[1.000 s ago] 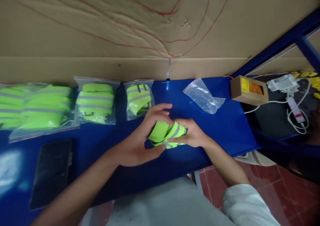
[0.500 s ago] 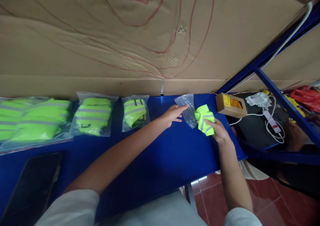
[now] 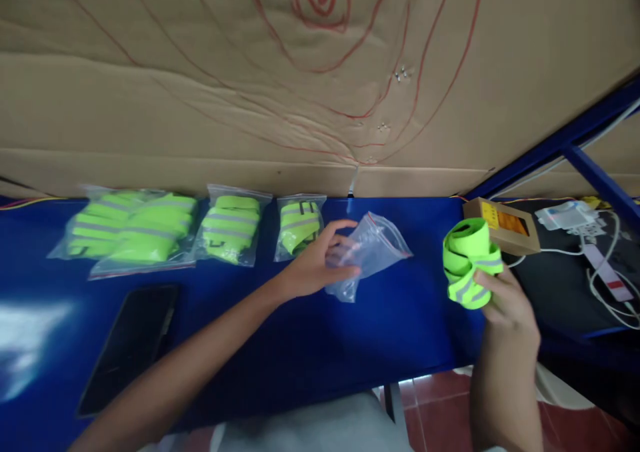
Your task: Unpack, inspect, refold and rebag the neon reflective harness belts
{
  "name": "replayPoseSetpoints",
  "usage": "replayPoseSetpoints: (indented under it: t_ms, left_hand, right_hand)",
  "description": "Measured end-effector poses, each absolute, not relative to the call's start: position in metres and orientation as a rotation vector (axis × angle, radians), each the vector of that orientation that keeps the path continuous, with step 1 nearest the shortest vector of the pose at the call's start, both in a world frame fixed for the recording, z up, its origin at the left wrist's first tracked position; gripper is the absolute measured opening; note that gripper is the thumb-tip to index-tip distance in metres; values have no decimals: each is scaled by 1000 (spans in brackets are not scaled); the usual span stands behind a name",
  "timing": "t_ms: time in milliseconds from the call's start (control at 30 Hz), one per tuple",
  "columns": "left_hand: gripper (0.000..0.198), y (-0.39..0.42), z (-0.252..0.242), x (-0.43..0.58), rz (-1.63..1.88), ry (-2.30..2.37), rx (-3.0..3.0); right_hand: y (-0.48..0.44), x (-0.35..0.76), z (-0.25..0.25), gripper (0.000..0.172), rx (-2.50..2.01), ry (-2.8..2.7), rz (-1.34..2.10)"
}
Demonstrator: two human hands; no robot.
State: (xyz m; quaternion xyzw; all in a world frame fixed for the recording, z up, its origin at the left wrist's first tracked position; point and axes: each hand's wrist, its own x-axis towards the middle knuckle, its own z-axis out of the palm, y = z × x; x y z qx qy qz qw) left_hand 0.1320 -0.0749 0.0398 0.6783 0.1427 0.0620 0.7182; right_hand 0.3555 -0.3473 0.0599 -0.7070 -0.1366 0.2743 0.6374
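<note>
- Our right grip (image 3: 514,305): fingers closed around the yellow-green reflective band (image 3: 467,262).
- Our left grip (image 3: 313,264): half-curled at a clear plastic bag (image 3: 373,252); whether holding, we cannot tell.

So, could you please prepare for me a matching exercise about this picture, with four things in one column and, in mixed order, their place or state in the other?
Things
1. Bright green striped bundle
2. Loose clear bag
3. Dark flat device
4. Cardboard box

Places or states
A. Bears a yellow label
B. Lies on the blue table, nearer the person than the filled bags
C. Held in the right hand
D. At the fingers of the left hand

Right pairs: 1-C, 2-D, 3-B, 4-A
</note>
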Motion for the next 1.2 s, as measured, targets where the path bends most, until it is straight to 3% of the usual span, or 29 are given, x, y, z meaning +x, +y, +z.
replayPoseSetpoints:
  t_ms: [267, 600, 800, 1200]
  left_hand:
    - [79, -81, 38, 81, 28, 332, 1536]
    - [74, -83, 37, 66, -107, 347, 1679]
    - [55, -79, 37, 56, -60, 431, 1611]
    - [56, -80, 18, 51, -178, 295, 1491]
  right_hand:
    - [-269, 346, 104, 53, -1906, -867, 1204]
    - [-235, 319, 97, 34, -1884, -1735, 1116]
    - [-228, 305, 96, 31, -1950, -1762, 1105]
    - [-187, 278, 87, 26, -1897, -1908, 1578]
